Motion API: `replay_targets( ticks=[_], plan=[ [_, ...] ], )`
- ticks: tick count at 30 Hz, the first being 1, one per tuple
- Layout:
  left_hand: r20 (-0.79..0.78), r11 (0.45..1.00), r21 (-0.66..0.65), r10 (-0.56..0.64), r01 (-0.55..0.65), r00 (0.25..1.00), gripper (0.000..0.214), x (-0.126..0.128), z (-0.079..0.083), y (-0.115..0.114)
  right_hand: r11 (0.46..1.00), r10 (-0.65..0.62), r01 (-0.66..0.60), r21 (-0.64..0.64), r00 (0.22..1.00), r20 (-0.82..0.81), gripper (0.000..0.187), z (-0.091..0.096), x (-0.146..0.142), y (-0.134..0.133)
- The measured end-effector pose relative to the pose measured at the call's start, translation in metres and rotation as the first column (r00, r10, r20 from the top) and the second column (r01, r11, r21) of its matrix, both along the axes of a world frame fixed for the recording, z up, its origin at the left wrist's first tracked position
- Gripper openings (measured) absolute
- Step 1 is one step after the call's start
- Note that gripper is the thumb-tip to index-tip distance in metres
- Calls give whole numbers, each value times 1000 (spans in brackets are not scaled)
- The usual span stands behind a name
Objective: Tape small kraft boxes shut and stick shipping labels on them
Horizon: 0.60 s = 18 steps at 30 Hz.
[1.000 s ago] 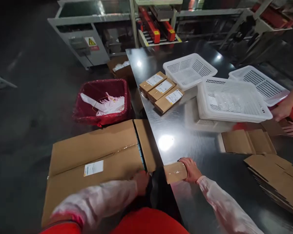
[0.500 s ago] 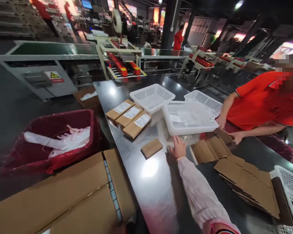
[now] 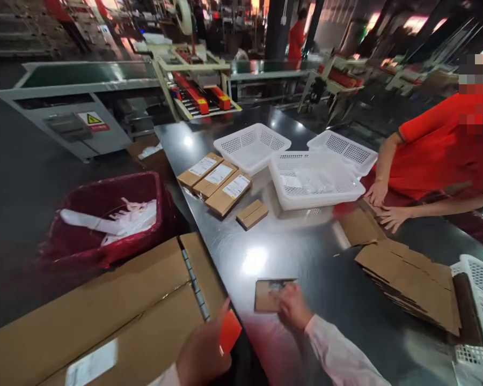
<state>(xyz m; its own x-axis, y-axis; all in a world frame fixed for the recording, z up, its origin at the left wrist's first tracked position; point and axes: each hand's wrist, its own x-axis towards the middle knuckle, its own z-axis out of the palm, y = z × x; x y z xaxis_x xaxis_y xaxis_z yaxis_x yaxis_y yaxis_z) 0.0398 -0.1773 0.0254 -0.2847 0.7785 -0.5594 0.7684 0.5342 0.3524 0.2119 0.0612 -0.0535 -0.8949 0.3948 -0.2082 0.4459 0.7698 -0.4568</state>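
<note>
My left hand [image 3: 207,343], blurred at the table's near left edge, grips an orange-red card [image 3: 229,331]. On the metal table, my right hand [image 3: 293,306] has its fingers curled onto the right side of a small cardboard box [image 3: 264,298]. Something dark and shiny shows along that box's far side, but I cannot make it out. Farther up the table lies another small cardboard box [image 3: 252,214]. Beyond it rest several labelled cardboard boxes [image 3: 228,194], side by side.
White perforated baskets [image 3: 320,203] stand on the table's far half. At right lie stacked flat cartons [image 3: 410,284]. A co-worker's hands [image 3: 386,209] handle cardboard [image 3: 358,225]. Left of the table are a large carton [image 3: 116,316] and a dark red lined bin [image 3: 108,252].
My right hand has drawn back from beside the baskets toward me and is now at a small box. My left hand has come into view with the orange-red card.
</note>
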Motion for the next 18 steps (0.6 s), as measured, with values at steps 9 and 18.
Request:
replay_targets(
  ticks=[9, 18],
  plan=[
    [-2, 961, -244, -132, 127, 991, 116, 33, -9, 33, 991, -72, 105, 86, 945, -318, 26, -25, 18, -61],
    [-50, 975, -195, -123, 111, 991, 102, 33, -14, 17, 841, -540, 521, -145, 826, -161, 46, -55, -11, -65]
  ],
)
